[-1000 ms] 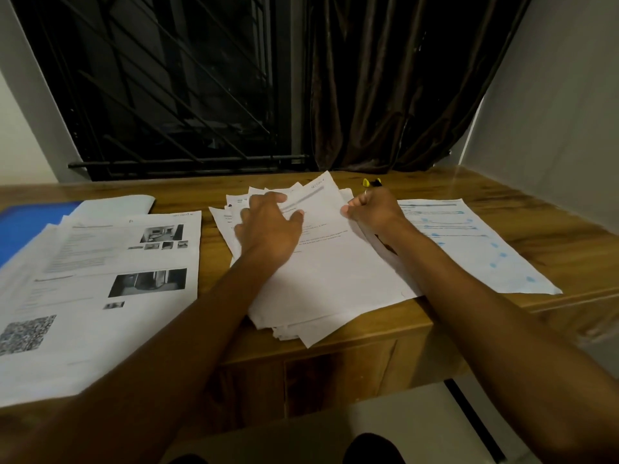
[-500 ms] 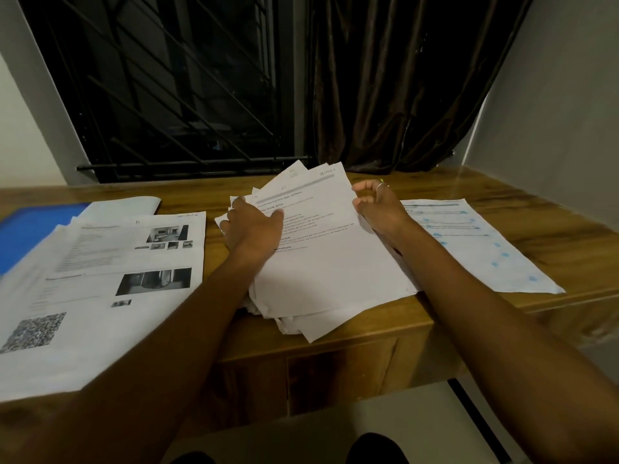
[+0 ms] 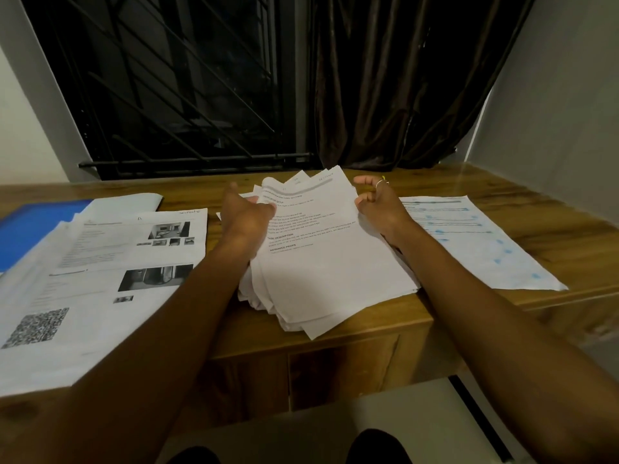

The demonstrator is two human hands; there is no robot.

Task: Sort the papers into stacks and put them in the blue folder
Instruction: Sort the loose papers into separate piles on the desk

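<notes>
A loose middle stack of white printed papers (image 3: 330,272) lies on the wooden desk (image 3: 552,229), its near corner hanging over the front edge. My left hand (image 3: 246,219) grips the stack's left edge near the far end, thumb on the top sheet. At the stack's right edge my right hand (image 3: 378,205), wearing a ring, holds the sheets with curled fingers. The far end of the stack is raised a little off the desk. The blue folder (image 3: 30,229) lies at the far left, mostly covered by another paper stack (image 3: 100,279) showing photos and a QR code.
A sheet with blue marks (image 3: 479,242) lies flat on the desk to the right of my right hand. A barred window (image 3: 174,95) and a dark curtain (image 3: 395,88) stand behind the desk. A grey wall (image 3: 562,112) closes the right side.
My hands have moved from the top of the middle stack to its left and right edges. The fanned sheets are drawn closer together and the far end has lifted.
</notes>
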